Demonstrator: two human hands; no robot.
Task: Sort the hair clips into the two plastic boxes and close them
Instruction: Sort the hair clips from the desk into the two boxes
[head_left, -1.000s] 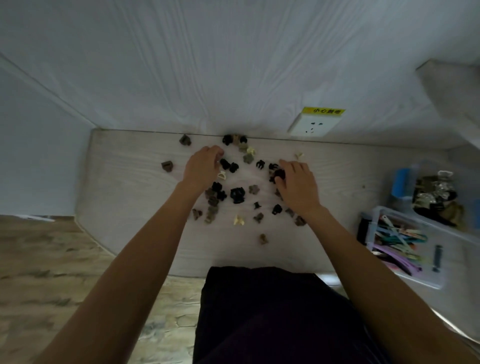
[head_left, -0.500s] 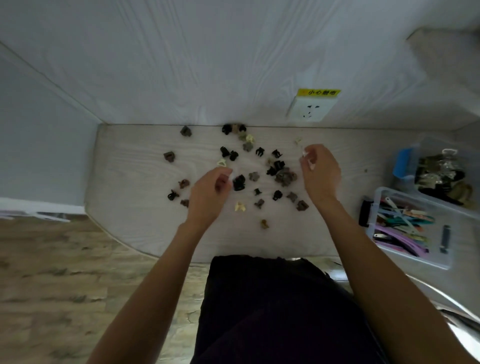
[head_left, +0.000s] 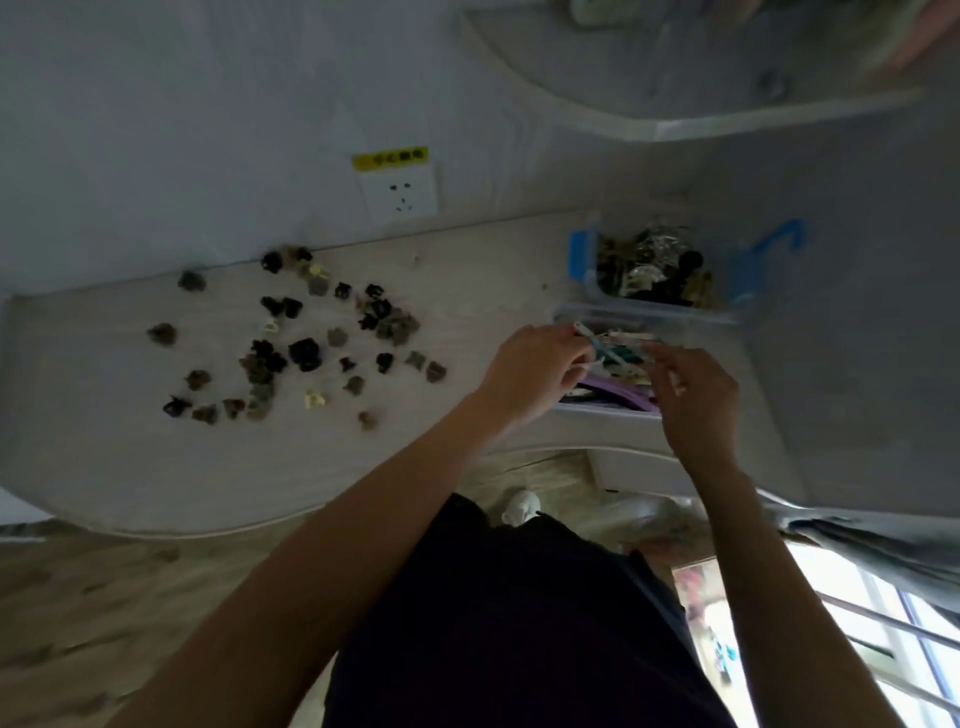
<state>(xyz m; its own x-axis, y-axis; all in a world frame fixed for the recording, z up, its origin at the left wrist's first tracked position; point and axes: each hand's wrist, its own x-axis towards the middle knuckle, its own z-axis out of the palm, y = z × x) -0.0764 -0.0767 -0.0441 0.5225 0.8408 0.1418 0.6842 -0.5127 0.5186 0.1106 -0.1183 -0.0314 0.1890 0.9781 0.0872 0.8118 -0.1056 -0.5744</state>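
Observation:
Several small claw hair clips (head_left: 304, 353), black, brown and cream, lie scattered on the pale wooden table (head_left: 156, 467). At the right stand two clear plastic boxes, both open. The near box (head_left: 602, 410) holds long coloured flat clips. The far box (head_left: 582, 254), with blue latches, holds dark and shiny claw clips. Both my hands hover over the near box. My left hand (head_left: 535, 369) pinches a small pale clip at its fingertips above the box's left part. My right hand (head_left: 696, 395) is curled over the box's right part; blur hides what its fingers hold.
A white wall socket (head_left: 399, 189) with a yellow label sits on the wall behind the table. A shelf (head_left: 727, 124) juts out above the boxes. The table's curved front edge runs close to my dark clothing. A bright window (head_left: 883, 623) is at lower right.
Both hands have left the scattered pile and swung right to the near box. The camera turned right with them, so the boxes now sit nearer the centre.

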